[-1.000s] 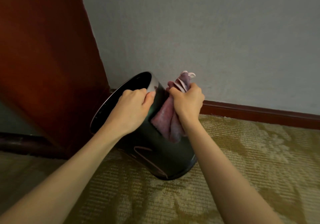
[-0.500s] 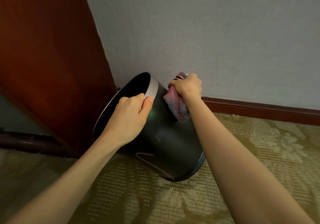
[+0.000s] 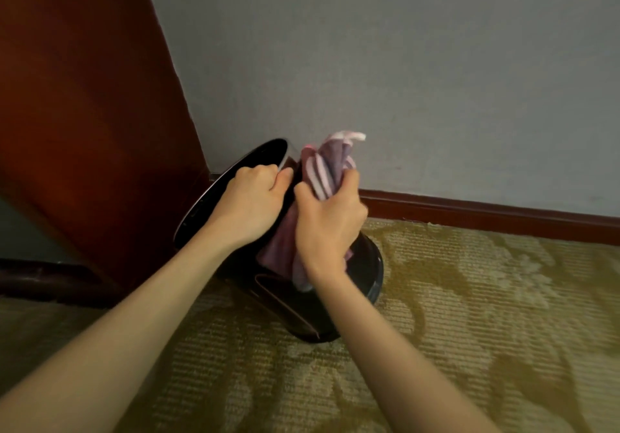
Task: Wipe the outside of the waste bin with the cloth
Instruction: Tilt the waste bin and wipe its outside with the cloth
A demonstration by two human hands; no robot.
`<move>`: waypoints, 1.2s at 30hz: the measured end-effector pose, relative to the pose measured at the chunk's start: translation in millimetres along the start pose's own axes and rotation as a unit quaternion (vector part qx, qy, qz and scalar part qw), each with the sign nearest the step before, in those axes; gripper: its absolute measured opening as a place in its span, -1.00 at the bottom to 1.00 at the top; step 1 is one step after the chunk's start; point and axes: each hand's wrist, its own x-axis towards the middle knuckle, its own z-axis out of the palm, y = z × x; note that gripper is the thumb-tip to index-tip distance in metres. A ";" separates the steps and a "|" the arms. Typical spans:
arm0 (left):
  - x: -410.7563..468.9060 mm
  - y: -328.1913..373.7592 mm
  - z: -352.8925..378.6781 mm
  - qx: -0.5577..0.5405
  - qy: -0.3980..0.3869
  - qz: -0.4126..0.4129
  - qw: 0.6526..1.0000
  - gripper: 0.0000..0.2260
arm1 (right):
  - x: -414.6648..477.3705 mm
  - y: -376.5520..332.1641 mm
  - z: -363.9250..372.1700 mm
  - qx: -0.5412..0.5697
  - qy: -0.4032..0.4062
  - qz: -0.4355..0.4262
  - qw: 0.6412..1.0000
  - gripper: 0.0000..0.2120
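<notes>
A black round waste bin [image 3: 278, 301] stands tilted on the carpet, its open mouth turned up and to the left. My left hand [image 3: 250, 206] grips its silver rim at the top. My right hand [image 3: 330, 228] is closed around a bunched pink and purple cloth [image 3: 330, 161] and presses it against the bin's outer side, just right of my left hand. Cloth ends stick up above my fist and hang below it down the bin's wall. Much of the bin's side is hidden behind my hands.
A dark red wooden panel [image 3: 84, 114] rises right behind and left of the bin. A grey wall [image 3: 419, 63] with a red-brown skirting board [image 3: 486, 213] runs along the back. Patterned olive carpet [image 3: 486, 315] covers the floor to the right and front.
My right hand has slid with the cloth from the bin's upper far side down and toward me along its wall. The left hand has kept its grip on the rim.
</notes>
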 end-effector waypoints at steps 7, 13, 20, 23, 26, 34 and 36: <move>1.0 -6.4 -6.8 0.002 0.020 -0.015 1.000 -0.60 | -36.0 4.1 -4.2 0.054 -0.056 -0.018 0.997 -0.78; -3.8 -15.5 -11.3 -0.018 0.009 -0.027 0.999 -0.62 | -2.1 -12.1 7.7 0.053 -0.046 0.011 0.997 -0.78; -3.7 -34.8 -18.1 -0.041 0.030 -0.040 0.998 -0.63 | 32.8 -22.0 42.1 -0.025 -0.063 -0.026 0.997 -0.78; -2.9 -43.1 -21.5 -0.054 0.040 -0.050 0.996 -0.63 | 47.4 -23.6 57.9 -0.042 -0.075 -0.025 0.996 -0.70; -5.0 -48.8 -23.3 -0.052 0.049 -0.051 0.996 -0.62 | 68.6 -19.6 70.6 -0.066 -0.103 0.006 0.993 -0.59; -10.3 -49.8 -23.9 -0.081 0.030 -0.048 0.995 -0.56 | 113.8 13.9 78.2 -0.102 -0.179 0.093 0.974 -0.57; -8.9 -48.4 -23.4 -0.080 0.027 -0.048 0.995 -0.56 | 116.7 23.4 73.3 -0.094 -0.172 0.092 0.976 -0.58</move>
